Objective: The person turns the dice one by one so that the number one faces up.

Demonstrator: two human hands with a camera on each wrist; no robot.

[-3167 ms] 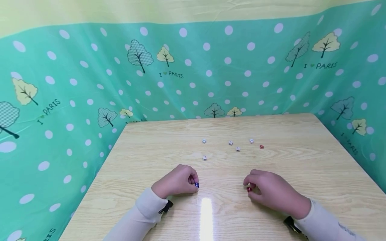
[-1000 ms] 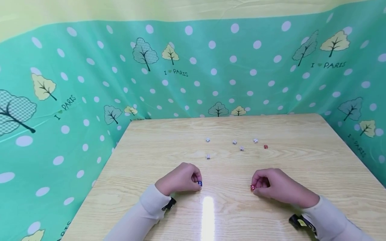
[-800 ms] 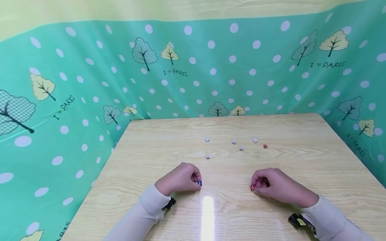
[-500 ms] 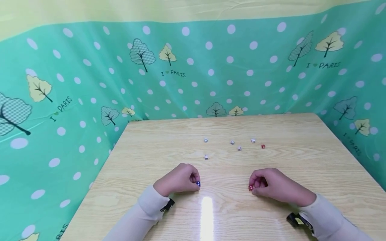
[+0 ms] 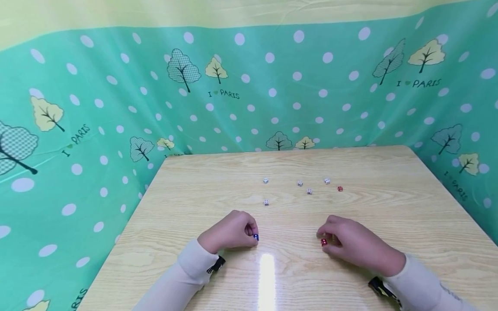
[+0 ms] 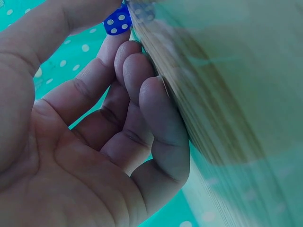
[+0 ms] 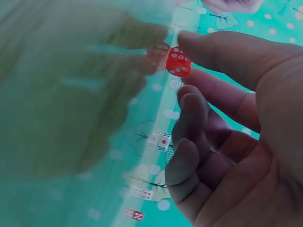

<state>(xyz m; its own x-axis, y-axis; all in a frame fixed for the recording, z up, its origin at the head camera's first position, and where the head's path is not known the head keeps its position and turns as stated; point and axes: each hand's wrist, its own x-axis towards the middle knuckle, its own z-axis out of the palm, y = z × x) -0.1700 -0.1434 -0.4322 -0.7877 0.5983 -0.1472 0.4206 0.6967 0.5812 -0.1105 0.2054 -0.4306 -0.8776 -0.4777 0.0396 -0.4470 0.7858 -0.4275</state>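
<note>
In the head view my left hand (image 5: 231, 232) pinches a small blue die (image 5: 256, 237) between thumb and forefinger, low over the wooden table. The left wrist view shows the blue die (image 6: 117, 21) at the tabletop, a four-dot face visible, the other fingers curled beneath. My right hand (image 5: 355, 242) has thumb and forefinger around a red die (image 5: 324, 242). Seen from the right wrist, this clear red die (image 7: 179, 62) meets its reflection at the table surface, thumb on one side, forefinger on the other. How firmly they press it I cannot tell.
Several white dice, among them one nearer the hands (image 5: 266, 202) and one farther right (image 5: 327, 181), lie scattered beyond my hands. Another red die (image 5: 340, 188) sits to their right. The wooden table (image 5: 210, 181) is backed by a green dotted curtain (image 5: 233, 112).
My right thumb and forefinger have spread a little around the red die, and the hand has turned slightly. The left hand and blue die stay as they were. The head view shifted slightly.
</note>
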